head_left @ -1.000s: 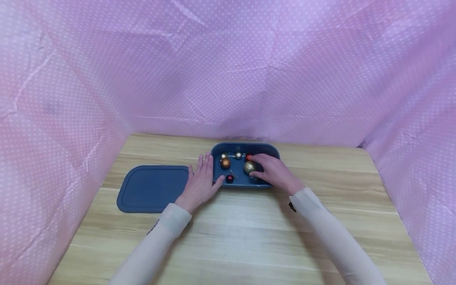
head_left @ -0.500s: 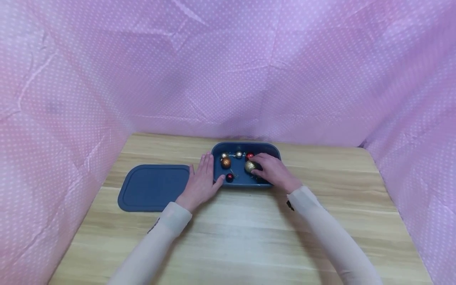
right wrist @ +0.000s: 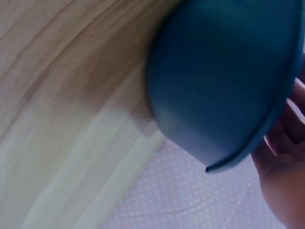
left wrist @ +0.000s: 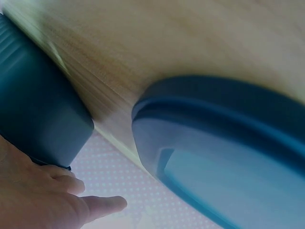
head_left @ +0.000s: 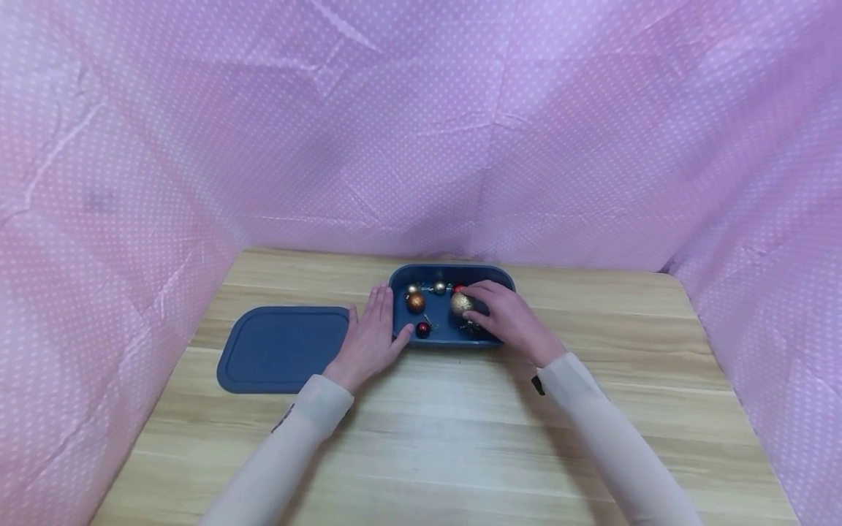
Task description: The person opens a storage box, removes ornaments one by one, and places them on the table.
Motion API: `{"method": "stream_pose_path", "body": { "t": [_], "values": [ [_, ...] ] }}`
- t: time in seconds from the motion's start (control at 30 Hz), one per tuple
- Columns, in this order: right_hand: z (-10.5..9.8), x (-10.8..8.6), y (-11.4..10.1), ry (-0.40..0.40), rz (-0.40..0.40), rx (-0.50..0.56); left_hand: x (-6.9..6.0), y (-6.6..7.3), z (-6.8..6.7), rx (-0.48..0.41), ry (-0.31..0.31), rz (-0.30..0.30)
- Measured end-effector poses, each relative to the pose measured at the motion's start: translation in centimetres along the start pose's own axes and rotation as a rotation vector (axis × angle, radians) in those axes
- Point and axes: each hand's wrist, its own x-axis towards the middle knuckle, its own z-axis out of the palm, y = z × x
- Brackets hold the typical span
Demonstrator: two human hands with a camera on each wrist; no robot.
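Right fingers [head_left: 482, 291] partly hide the large gold bauble [head_left: 460, 304]; the left wrist view crops the lid [left wrist: 233, 176]

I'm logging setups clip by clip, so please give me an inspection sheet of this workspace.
Surface: wood-grain tabletop.
Job's things: blue container, uncovered, holding a large gold ball, an orange ball, a dark red ball, a red ball partly hidden by fingers, and two small gold balls; blue lid lies flat to its left.
Clutter: nothing seen.
Left hand: fingers extended along the container's left side.
Right hand: pinches the large gold ball.
Cables: nothing seen.
Surroundings: pink dotted cloth behind and on both sides.
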Motion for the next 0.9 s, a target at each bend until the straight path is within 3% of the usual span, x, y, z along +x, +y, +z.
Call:
{"method": "stream_pose_path", "body": {
  "t": [0.53,0.9],
  "values": [
    [-1.8,-2.2,-1.4,0.193,-0.018,0.139,-0.1,0.1,-0.2,-0.008,0.004,0.002],
    [-3.4,-3.6,-2.0,0.314,-0.038,0.173,-0.1,0.1,0.0,-0.019,0.006,0.003]
  ]
}}
